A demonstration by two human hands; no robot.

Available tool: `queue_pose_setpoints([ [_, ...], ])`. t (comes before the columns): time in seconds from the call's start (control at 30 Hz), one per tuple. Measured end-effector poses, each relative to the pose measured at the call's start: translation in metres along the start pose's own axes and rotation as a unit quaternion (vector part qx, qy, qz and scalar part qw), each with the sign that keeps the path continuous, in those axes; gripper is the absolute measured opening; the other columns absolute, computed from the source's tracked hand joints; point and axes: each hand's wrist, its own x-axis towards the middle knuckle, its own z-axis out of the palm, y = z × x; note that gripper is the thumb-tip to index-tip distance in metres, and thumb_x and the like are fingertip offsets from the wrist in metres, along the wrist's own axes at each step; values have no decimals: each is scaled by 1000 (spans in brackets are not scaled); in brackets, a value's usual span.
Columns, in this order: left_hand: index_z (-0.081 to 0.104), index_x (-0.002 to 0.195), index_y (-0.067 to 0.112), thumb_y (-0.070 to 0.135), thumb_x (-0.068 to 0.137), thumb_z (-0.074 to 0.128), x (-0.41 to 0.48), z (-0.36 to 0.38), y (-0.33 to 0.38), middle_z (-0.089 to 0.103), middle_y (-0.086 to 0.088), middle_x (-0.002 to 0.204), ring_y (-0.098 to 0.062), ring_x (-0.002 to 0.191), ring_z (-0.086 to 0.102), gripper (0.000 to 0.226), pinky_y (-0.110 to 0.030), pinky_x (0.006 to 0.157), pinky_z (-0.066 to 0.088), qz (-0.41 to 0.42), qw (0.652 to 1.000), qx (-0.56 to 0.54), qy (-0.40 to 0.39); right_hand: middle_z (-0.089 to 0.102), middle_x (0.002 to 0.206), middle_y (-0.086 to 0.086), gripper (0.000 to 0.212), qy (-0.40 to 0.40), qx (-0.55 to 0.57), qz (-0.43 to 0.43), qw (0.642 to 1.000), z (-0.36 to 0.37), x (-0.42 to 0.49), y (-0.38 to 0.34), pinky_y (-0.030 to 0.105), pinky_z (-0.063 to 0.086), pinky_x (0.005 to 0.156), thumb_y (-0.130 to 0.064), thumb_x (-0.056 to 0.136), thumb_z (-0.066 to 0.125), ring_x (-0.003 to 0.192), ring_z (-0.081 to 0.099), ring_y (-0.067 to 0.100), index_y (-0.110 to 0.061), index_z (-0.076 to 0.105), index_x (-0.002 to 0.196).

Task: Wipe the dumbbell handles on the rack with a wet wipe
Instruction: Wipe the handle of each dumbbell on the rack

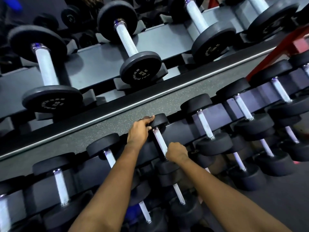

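A small dumbbell with a pale knurled handle point(159, 138) lies on the middle tier of the rack point(117, 121). My left hand point(139, 130) rests on its far black head point(159, 121), with the fingers curled over the head's edge. My right hand point(176, 152) is closed round the near end of the same handle. Any wet wipe is hidden inside that fist; I cannot see it. The near head of the dumbbell is mostly covered by my right wrist.
More dumbbells lie side by side on the middle tier to the left point(109, 156) and right point(204, 125). Larger 25 dumbbells point(127, 43) sit on the upper shelf. A lower tier holds further dumbbells point(178, 193). A red frame point(275, 52) stands at the right.
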Motion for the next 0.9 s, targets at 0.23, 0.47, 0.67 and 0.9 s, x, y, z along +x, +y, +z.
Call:
queue_pose_setpoints([
  [0.23, 56, 137, 40, 8, 92, 66, -2, 0, 0, 55, 7, 143, -22, 131, 53, 55, -34, 111, 42, 11, 1000, -3, 0, 62, 126, 16, 36, -27, 14, -4, 1000, 0, 0, -3, 37, 49, 93, -17, 89, 55, 115, 60, 33, -4, 60, 123],
  [0.47, 58, 135, 40, 6, 91, 67, 1, 3, -4, 55, 11, 143, -20, 131, 54, 57, -38, 112, 42, 15, 1000, -17, 0, 63, 123, 13, 34, -14, -15, -5, 1000, 1, -2, -7, 37, 49, 92, -16, 89, 56, 113, 62, 31, -7, 61, 122],
  [0.67, 58, 134, 42, 6, 90, 67, 3, 4, -6, 60, 4, 139, -23, 128, 56, 57, -37, 109, 44, 5, 1000, -23, 0, 65, 121, 14, 32, 6, -38, -30, 999, 1, -10, -6, 37, 50, 89, -16, 90, 53, 111, 62, 32, -6, 61, 120],
  [0.9, 60, 134, 37, 3, 90, 67, 3, 3, -4, 60, 4, 139, -20, 129, 55, 56, -30, 110, 40, 4, 1000, -29, 0, 66, 116, 11, 26, 65, -129, -115, 983, 18, -33, -26, 35, 43, 92, -21, 94, 52, 110, 62, 29, -10, 63, 114],
])
